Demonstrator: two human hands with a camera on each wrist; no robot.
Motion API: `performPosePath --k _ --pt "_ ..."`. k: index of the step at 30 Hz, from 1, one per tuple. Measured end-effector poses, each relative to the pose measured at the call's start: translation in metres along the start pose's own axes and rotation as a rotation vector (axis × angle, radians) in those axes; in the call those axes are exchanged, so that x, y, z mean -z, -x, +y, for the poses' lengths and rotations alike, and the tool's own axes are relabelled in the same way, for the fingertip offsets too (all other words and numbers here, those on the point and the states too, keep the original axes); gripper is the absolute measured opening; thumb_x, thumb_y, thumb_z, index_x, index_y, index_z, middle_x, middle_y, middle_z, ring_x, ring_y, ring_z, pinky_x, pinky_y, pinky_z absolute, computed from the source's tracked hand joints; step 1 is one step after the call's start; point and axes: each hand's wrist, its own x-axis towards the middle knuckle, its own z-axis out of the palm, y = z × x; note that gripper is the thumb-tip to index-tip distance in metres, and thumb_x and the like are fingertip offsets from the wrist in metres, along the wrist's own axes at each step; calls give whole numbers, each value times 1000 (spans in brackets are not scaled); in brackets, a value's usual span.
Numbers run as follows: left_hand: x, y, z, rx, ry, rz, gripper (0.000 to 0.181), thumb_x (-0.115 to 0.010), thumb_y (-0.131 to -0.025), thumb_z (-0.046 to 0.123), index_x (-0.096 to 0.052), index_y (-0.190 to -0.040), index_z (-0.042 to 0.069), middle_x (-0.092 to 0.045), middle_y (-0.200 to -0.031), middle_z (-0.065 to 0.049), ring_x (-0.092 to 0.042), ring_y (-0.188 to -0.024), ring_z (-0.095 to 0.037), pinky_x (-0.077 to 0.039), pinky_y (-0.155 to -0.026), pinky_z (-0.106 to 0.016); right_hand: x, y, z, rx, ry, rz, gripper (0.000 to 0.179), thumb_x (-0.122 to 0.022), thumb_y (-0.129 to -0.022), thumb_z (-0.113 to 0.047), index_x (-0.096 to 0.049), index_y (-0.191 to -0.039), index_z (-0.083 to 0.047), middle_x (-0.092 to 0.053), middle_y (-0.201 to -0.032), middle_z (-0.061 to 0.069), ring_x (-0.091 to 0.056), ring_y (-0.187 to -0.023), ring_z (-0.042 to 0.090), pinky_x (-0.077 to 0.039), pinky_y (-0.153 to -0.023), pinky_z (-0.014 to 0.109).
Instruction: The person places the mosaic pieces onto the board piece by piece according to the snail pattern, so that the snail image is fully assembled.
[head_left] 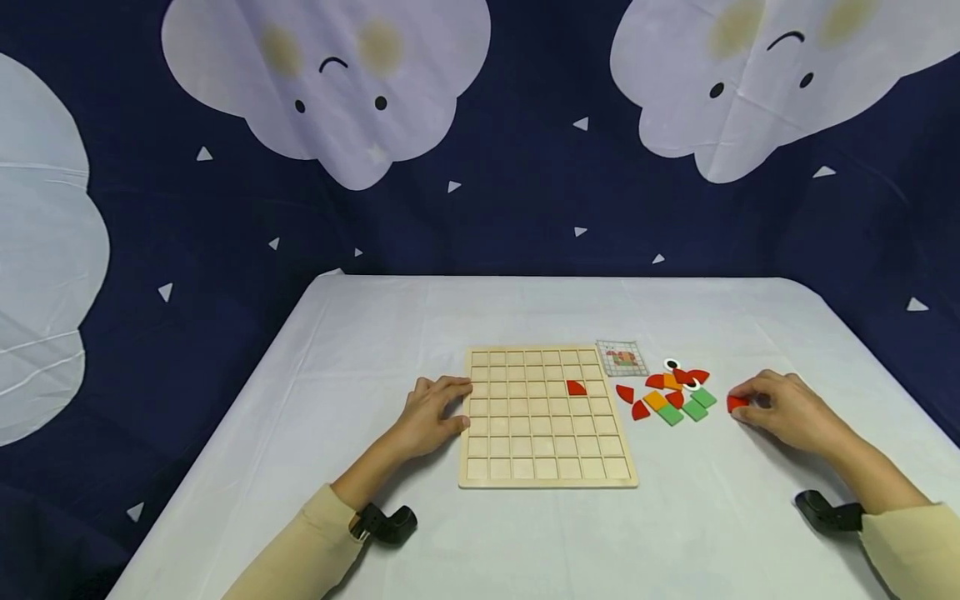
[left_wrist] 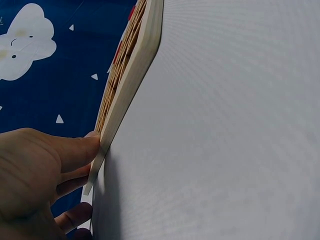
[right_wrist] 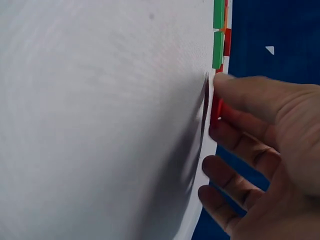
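Observation:
A wooden board (head_left: pixel 547 483) with a grid of square cells lies flat on the table. My left hand (head_left: pixel 429 418) rests against the board's left edge, thumb and fingertips spread along it; in the left wrist view the thumb meets the wooden rim (left_wrist: pixel 131 80). One red quarter-circle piece (head_left: pixel 576 388) sits in a cell toward the upper right. My right hand (head_left: pixel 787 410), right of the loose pieces, pinches a red piece (right_wrist: pixel 216 107) between thumb and index finger, close over the cloth. The fingers partly hide its shape.
Right of the board lie several loose red pieces (head_left: pixel 641 410), green squares (head_left: pixel 671 414), orange squares (head_left: pixel 656 401) and round eye pieces (head_left: pixel 671 364). A pattern card (head_left: pixel 622 358) lies by the board's upper right corner. A white cloth covers the table (head_left: pixel 420 317); a dark cloud-print curtain (head_left: pixel 525 225) hangs behind.

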Motion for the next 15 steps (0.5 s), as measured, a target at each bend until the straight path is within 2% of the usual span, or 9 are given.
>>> performPosePath --k 5,12,15 --pt "0 1 0 1 4 1 49 -69 -84 21 -57 -130 9 -52 -138 0 -41 -103 -21 -28 -86 -37 1 -5 -19 -30 -58 -39 24 -72 -80 -18 -70 -100 -5 -65 -98 11 -47 -90 25 -33 -71 33" --pt "0 1 1 -5 8 0 49 -68 -85 21 -57 -130 9 -52 -139 0 -41 -103 -20 -28 -86 -37 -5 -21 -63 -2 -93 -86 25 -71 -81 -18 -71 -103 -8 -64 -105 11 -47 -95 25 -37 -76 37" --pt "1 2 1 0 12 -1 49 -68 -85 21 -56 -131 10 -51 -139 0 -40 -102 -20 -27 -85 -36 -10 -28 -81 35 -110 -83 25 -73 -80 -19 -71 -103 -10 -64 -107 10 -47 -96 25 -38 -77 38"
